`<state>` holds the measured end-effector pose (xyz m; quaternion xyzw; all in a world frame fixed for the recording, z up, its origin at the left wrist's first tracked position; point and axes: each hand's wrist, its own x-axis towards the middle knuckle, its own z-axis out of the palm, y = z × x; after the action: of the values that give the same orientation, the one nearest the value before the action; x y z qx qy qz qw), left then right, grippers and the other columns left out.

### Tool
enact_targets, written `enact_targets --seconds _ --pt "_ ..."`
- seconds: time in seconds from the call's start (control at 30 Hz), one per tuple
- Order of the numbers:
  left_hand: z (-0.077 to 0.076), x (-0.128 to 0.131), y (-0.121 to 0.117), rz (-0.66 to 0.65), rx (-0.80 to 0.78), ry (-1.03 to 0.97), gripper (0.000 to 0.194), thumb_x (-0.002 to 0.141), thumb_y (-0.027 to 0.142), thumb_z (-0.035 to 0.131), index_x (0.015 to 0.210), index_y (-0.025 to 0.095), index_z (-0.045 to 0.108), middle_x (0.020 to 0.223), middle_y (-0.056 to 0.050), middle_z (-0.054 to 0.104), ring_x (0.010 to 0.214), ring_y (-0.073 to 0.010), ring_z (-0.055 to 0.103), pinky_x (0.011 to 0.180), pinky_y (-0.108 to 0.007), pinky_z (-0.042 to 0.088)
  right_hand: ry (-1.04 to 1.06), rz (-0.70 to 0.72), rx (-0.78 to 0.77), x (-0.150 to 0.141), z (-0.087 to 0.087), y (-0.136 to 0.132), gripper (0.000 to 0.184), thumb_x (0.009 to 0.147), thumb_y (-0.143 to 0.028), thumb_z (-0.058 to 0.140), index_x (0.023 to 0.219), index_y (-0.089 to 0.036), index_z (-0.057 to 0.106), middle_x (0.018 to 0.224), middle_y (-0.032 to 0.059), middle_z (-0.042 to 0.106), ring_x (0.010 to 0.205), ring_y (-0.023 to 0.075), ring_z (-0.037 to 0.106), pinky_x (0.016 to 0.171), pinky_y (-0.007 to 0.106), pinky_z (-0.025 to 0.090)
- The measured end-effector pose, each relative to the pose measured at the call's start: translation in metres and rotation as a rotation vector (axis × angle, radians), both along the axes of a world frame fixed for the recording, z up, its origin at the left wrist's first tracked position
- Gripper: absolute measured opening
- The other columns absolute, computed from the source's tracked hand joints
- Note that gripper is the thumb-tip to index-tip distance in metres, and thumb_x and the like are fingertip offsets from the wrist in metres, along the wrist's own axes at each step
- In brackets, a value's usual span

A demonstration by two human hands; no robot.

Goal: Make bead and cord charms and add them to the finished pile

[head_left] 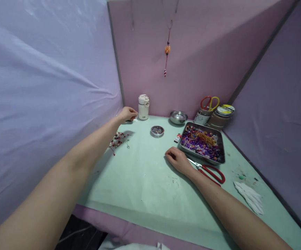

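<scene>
Mint-green cloth (145, 180) covers our table. Head view: our left hand (127, 114), far left beside the bottle (143, 108), is bent over a white item (134, 120); we cannot tell whether it grips. Our right hand (178, 159) rests curled near the scissors (198, 165), contents hidden. Strung beads (118, 139) at left appear done; loose beads (196, 144) at right remain unstrung.

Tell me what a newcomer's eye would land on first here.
Probably the metal tray of mostly purple beads toward the right of the table, topped with a golden tangle. Next might come the red-handled scissors on its near side, beside the right hand, then the orange-centred charm hanging against the pink back wall.
</scene>
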<state>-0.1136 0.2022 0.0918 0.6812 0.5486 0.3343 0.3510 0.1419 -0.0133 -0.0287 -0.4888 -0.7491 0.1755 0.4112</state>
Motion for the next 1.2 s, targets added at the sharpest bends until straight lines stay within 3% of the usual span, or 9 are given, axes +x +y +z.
enact_targets --seconds 0.1,0.27,0.5,0.63,0.77,0.9,0.97,1.07,1.2 --pt "0.021 0.012 -0.015 -0.04 -0.086 -0.245 0.007 0.075 0.011 0.066 0.069 0.013 0.062 0.058 0.0 0.059 0.053 -0.0059 0.053 0.066 -0.023 0.048 -0.007 -0.003 0.0 0.0 -0.001 0.0 0.01 0.08 -0.018 0.05 0.075 -0.019 0.059 0.076 0.0027 0.058 0.069 0.0151 0.053 0.067 0.029 0.042" --pt "0.044 0.028 -0.041 -0.104 -0.229 -0.454 0.006 0.079 0.009 0.065 0.074 0.012 0.062 0.062 -0.001 0.061 0.056 -0.0047 0.056 0.066 -0.019 0.049 -0.022 0.0 -0.006 0.001 -0.001 -0.001 0.01 0.081 -0.017 0.049 0.077 -0.019 0.058 0.077 0.0023 0.058 0.07 0.0147 0.053 0.067 0.028 0.042" --pt "0.055 0.037 -0.078 -0.251 -0.36 -0.534 0.006 0.082 0.011 0.061 0.077 0.01 0.062 0.067 -0.003 0.063 0.059 -0.0048 0.059 0.067 -0.018 0.051 -0.014 -0.003 -0.017 0.002 0.0 0.001 0.01 0.081 -0.016 0.05 0.077 -0.018 0.059 0.077 0.0022 0.058 0.069 0.0142 0.053 0.067 0.027 0.041" --pt "0.058 0.038 -0.096 -0.313 -0.358 -0.523 0.009 0.085 0.014 0.059 0.077 0.01 0.062 0.07 -0.004 0.063 0.061 -0.0044 0.059 0.064 -0.016 0.051 -0.019 -0.006 -0.017 0.002 -0.001 0.002 0.01 0.08 -0.016 0.051 0.076 -0.018 0.059 0.075 0.002 0.057 0.068 0.0137 0.052 0.067 0.027 0.041" --pt "0.054 0.035 -0.101 -0.293 -0.216 -0.29 0.015 0.084 0.027 0.06 0.081 0.013 0.064 0.079 -0.006 0.067 0.068 -0.0094 0.062 0.07 -0.024 0.051 -0.015 -0.007 -0.008 0.002 0.001 0.002 0.009 0.08 -0.015 0.051 0.076 -0.018 0.059 0.076 0.0017 0.057 0.068 0.0134 0.052 0.066 0.027 0.04" --pt "0.046 0.03 -0.09 -0.19 0.06 0.399 0.026 0.072 0.041 0.068 0.068 0.015 0.065 0.07 -0.006 0.065 0.083 -0.0214 0.063 0.071 -0.027 0.046 -0.005 -0.009 -0.012 0.002 0.001 0.002 0.01 0.08 -0.014 0.051 0.076 -0.018 0.059 0.075 0.0015 0.057 0.068 0.013 0.052 0.066 0.026 0.04" --pt "0.046 0.031 -0.081 -0.116 0.223 0.64 0.03 0.067 0.044 0.071 0.061 0.016 0.064 0.066 -0.007 0.062 0.091 -0.0267 0.061 0.074 -0.028 0.043 0.001 -0.004 -0.017 0.003 0.0 0.003 0.01 0.08 -0.014 0.051 0.077 -0.018 0.06 0.076 0.0016 0.058 0.068 0.0127 0.052 0.066 0.026 0.041" --pt "0.047 0.049 -0.068 -0.159 0.409 0.639 0.026 0.073 0.042 0.067 0.07 0.016 0.068 0.075 -0.008 0.063 0.096 -0.0269 0.058 0.078 -0.029 0.04 0.01 0.001 -0.027 0.004 -0.002 0.003 0.01 0.081 -0.014 0.051 0.079 -0.018 0.06 0.078 0.0019 0.058 0.069 0.0126 0.052 0.067 0.026 0.041" --pt "0.035 0.099 -0.051 -0.468 0.568 0.516 0.017 0.08 0.028 0.061 0.084 0.016 0.072 0.09 -0.008 0.065 0.091 -0.0206 0.057 0.085 -0.029 0.039 0.021 0.002 -0.031 0.003 0.0 0.003 0.01 0.081 -0.013 0.051 0.078 -0.018 0.059 0.077 0.0017 0.057 0.07 0.0128 0.052 0.067 0.025 0.041"
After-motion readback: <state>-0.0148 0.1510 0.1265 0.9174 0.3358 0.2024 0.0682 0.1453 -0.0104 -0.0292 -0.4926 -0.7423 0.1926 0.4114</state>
